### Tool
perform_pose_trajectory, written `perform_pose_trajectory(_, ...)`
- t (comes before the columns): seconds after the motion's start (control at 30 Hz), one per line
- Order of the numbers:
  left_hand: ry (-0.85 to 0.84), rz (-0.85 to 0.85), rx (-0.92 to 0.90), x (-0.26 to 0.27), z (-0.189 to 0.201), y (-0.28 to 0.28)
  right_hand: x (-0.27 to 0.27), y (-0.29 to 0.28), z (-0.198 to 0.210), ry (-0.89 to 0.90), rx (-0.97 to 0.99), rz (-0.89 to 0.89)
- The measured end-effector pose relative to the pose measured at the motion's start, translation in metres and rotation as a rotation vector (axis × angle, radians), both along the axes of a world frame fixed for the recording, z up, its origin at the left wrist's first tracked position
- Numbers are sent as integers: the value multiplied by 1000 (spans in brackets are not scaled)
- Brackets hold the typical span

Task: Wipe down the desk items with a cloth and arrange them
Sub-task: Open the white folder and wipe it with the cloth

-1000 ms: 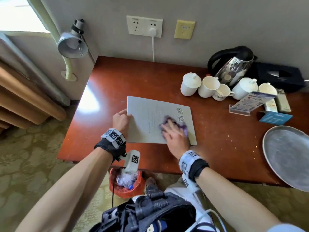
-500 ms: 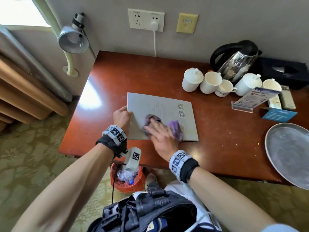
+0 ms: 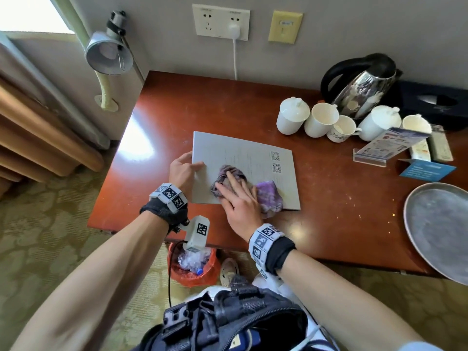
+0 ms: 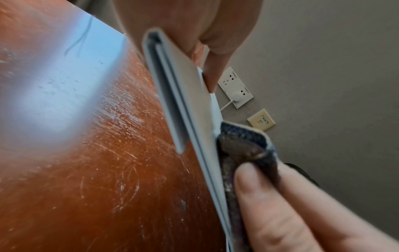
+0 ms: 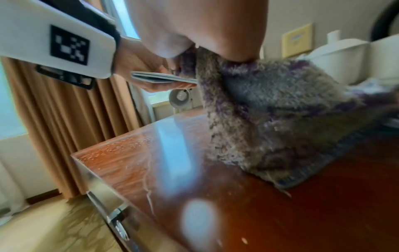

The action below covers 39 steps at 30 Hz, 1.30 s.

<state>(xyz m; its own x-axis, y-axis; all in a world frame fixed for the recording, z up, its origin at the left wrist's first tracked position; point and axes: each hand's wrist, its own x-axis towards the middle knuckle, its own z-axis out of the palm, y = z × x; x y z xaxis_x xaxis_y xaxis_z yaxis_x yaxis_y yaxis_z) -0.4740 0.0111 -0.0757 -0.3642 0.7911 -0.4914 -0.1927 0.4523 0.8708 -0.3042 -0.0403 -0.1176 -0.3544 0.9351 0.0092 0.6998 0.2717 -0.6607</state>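
A grey folder (image 3: 243, 153) lies on the red-brown desk (image 3: 202, 105), near its front edge. My left hand (image 3: 187, 165) grips the folder's left edge, thumb on top and fingers beneath; the left wrist view shows that edge (image 4: 183, 95) pinched. My right hand (image 3: 233, 191) lies flat with straight fingers on a purple-grey cloth (image 3: 269, 196), pressing it onto the lower middle of the folder. In the right wrist view the cloth (image 5: 270, 119) bunches under the palm and trails onto the desk, with the folder edge (image 5: 159, 78) behind it.
Several white cups (image 3: 321, 120), a steel kettle (image 3: 362, 89), a black tissue box (image 3: 435, 102), a leaflet stand (image 3: 387, 145) and a blue card (image 3: 428, 171) crowd the back right. A round metal tray (image 3: 440, 229) sits at the right edge. A wall lamp (image 3: 109, 54) hangs left; an orange bin (image 3: 193, 267) stands below.
My right hand has slid the cloth leftward across the folder, from beside the QR codes to its lower middle. The left hand has kept its grip on the left edge.
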Motion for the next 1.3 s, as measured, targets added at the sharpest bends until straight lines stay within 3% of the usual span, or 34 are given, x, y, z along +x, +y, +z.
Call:
perform_pose_trajectory(0.1, 30, 24, -38, -2, -4, 2, 16, 2, -8, -17, -9, -37)
perform_pose_trajectory(0.3, 64, 32, -40, -2, -13, -3, 104, 17, -29, -129, -200, -482)
perform_pose_trajectory(0.4, 70, 38, -27, 3, -11, -3, 104, 21, -28, -145, -270, -598)
perform_pose_trajectory(0.47, 72, 45, -28, 5, -9, -3, 85, 23, -22, -67, -276, -634)
perform_pose_trajectory(0.53, 80, 31, -22, 5, -7, -2, 59, 18, -13, -10, -222, -548)
perform_pose_trajectory(0.63, 92, 11, -17, 4, -7, 3, 26, 3, -6, 20, -151, -283)
perform_pose_trajectory(0.73, 89, 9, -29, 2, -7, 6, 30, -3, -10, 35, -97, -145)
perform_pose_trajectory(0.8, 84, 0, -32, 1, -8, 5, 55, 1, -14, -56, -80, -186)
perform_pose_trajectory(0.93, 74, 9, -33, -1, -14, 3, 114, 19, -23, -134, -237, -538)
perform_pose_trajectory(1.07, 68, -8, -24, 3, -10, 7, 107, 24, -23, -216, -280, -633)
perform_pose_trajectory(1.17, 58, 8, -14, 5, -7, 9, 77, 23, -11, -118, -244, -542)
perform_pose_trajectory(1.3, 51, 13, -23, 6, -6, 10, 12, 12, 7, -18, -65, -184)
